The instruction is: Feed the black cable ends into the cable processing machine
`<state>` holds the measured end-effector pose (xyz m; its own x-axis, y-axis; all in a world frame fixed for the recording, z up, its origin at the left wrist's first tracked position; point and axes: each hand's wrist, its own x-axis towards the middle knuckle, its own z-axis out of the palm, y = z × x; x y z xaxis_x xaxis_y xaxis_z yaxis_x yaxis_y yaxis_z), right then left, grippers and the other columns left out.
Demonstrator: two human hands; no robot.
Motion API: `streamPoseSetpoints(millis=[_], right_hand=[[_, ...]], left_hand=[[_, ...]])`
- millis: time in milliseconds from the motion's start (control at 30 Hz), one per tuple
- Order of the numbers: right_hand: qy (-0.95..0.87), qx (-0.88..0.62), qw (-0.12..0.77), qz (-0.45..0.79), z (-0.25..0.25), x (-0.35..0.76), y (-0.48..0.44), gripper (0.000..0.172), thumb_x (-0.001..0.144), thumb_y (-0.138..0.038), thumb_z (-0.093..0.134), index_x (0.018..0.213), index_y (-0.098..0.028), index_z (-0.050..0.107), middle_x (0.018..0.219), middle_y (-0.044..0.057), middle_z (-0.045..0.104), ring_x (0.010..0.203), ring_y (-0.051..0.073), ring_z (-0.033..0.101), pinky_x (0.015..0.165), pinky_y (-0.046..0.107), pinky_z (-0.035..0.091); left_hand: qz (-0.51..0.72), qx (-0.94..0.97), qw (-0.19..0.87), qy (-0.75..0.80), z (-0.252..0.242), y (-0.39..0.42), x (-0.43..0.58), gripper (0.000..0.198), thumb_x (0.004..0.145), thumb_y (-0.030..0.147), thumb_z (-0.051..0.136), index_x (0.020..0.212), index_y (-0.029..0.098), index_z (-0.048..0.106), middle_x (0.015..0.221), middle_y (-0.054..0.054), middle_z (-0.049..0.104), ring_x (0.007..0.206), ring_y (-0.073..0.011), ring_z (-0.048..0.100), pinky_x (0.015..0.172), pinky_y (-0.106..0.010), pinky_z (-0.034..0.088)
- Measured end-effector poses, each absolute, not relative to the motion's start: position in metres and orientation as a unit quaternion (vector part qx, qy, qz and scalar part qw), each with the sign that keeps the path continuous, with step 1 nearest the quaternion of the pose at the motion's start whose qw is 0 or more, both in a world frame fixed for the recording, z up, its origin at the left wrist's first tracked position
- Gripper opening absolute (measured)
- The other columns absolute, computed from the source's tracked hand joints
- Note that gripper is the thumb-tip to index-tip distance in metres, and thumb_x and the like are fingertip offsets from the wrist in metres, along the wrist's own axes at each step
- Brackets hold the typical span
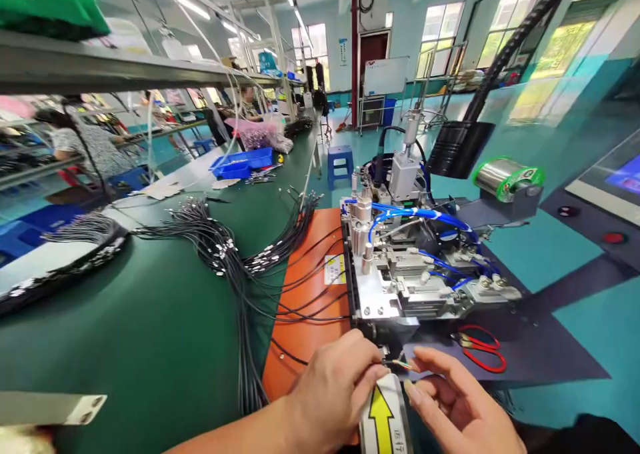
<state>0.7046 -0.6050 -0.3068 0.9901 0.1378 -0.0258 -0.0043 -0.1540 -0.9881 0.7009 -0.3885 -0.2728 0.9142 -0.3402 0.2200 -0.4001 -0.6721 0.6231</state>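
My left hand (340, 374) is closed on a thin black cable, and its bared, coloured wire ends (403, 365) stick out past the fingertips to the right. My right hand (457, 401) is beside those wire ends, thumb and forefinger apart with a gap between them. Just below both hands is a white plate with a yellow arrow (382, 417). Several black cables (310, 319) run across the orange mat (287, 374) to the metal machine (395, 274) with blue air hoses.
A large bundle of black cables (220, 247) lies on the green table (150, 361). Red-handled scissors (483, 349) rest on the dark plate right of my hands. Behind them are a solder spool (505, 177) and a black nozzle (460, 149). Blue trays (245, 163) stand farther back.
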Motion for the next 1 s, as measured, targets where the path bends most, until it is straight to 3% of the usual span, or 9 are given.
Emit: streamPoseSetpoints(millis=[267,433,833,1000], right_hand=[[-0.096,-0.843,0.529,-0.016,-0.314,0.685,-0.611,0.026,0.091,-0.035,0.068,0.114,-0.025,0.073,0.103,0.007,0.075,0.081,0.018,0.075,0.072,0.019,0.063],[-0.168,-0.861,0.474,-0.073,-0.309,0.686,-0.6,0.023,0.094,-0.026,0.065,0.117,-0.025,0.069,0.104,0.007,0.072,0.081,0.016,0.074,0.076,0.019,0.062],[-0.173,-0.839,0.507,-0.102,-0.302,0.685,-0.584,0.024,0.092,-0.021,0.066,0.114,-0.025,0.074,0.099,0.008,0.072,0.076,0.018,0.071,0.068,0.024,0.061],[-0.175,-0.843,0.5,-0.089,-0.302,0.688,-0.586,0.022,0.093,-0.022,0.063,0.112,-0.025,0.073,0.103,0.007,0.074,0.084,0.018,0.074,0.075,0.021,0.061]], left_hand=[[0.023,0.919,0.353,-0.174,-0.283,-0.384,0.69,0.019,0.101,0.024,0.045,0.087,0.02,0.057,0.083,-0.003,0.063,0.069,-0.0147,0.057,0.062,-0.028,0.038],[0.04,0.916,0.362,-0.17,-0.285,-0.384,0.688,0.02,0.101,0.023,0.045,0.085,0.02,0.057,0.081,-0.003,0.063,0.067,-0.0144,0.056,0.061,-0.028,0.037],[0.052,0.914,0.366,-0.168,-0.288,-0.385,0.687,0.021,0.101,0.024,0.046,0.083,0.02,0.055,0.078,-0.002,0.061,0.064,-0.0137,0.055,0.06,-0.028,0.036],[0.046,0.911,0.376,-0.161,-0.285,-0.385,0.688,0.022,0.101,0.024,0.045,0.083,0.02,0.056,0.078,-0.002,0.062,0.066,-0.0139,0.056,0.061,-0.028,0.037]])
